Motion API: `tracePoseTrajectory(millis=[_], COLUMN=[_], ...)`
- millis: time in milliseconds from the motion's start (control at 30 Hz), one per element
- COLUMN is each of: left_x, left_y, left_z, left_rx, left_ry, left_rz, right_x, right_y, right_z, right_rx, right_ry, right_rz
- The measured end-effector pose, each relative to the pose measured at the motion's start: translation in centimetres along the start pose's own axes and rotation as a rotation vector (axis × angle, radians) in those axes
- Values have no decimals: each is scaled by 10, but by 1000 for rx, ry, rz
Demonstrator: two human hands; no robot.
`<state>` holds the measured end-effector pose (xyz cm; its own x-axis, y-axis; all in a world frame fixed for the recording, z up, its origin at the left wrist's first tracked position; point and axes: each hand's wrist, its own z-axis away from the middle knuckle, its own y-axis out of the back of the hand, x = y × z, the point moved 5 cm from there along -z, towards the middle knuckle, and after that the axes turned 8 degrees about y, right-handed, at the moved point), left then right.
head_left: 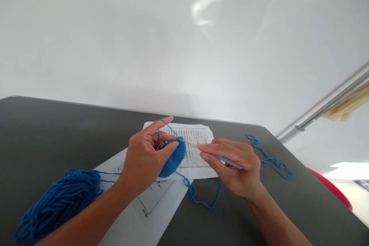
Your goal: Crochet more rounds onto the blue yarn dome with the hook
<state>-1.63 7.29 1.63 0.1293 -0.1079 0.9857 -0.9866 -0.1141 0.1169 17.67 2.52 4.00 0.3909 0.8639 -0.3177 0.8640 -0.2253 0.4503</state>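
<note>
Pinched between the thumb and fingers of my left hand (147, 153) is a blue crocheted piece (174, 161), rounded in shape. Blue yarn loops over the raised index finger and runs down to the top edge of the piece. A small orange loop (159, 147) shows beside my left fingers. My right hand (235, 163) grips a crochet hook (227, 160) by its grey handle like a pen. The hook's thin metal shaft reaches to the upper edge of the crocheted piece, where its tip is too small to make out.
A blue yarn skein (62, 200) lies at the lower left. Under my hands are printed sheets (198, 169) on the dark table (72, 134). Loose blue yarn (272, 159) trails at right. Behind stands a white wall (129, 46); a red rounded object (331, 190) shows past the right edge.
</note>
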Motion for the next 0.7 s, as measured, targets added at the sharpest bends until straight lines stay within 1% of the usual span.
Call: tracePoseTrajectory(millis=[67, 267, 433, 500, 600, 700], left_x=[-1, -8, -15, -16, -14, -10], left_y=[0, 0, -3, -4, -4, -2], left_z=[-1, -5, -8, -8, -8, -7], left_rx=[0, -73, -131, -136, -127, -81], left_ry=[10, 65, 172, 193, 180, 105], left_rz=[-2, 2, 144, 180, 148, 29], right_x=[-2, -7, -13, -14, -14, -14], right_y=[-2, -10, -16, -17, -18, -18], right_z=[1, 5, 6, 6, 6, 7], right_rx=[-10, -29, -32, -32, -32, -27], right_ry=[26, 107, 182, 195, 184, 178], right_rz=[43, 189, 281, 295, 301, 306])
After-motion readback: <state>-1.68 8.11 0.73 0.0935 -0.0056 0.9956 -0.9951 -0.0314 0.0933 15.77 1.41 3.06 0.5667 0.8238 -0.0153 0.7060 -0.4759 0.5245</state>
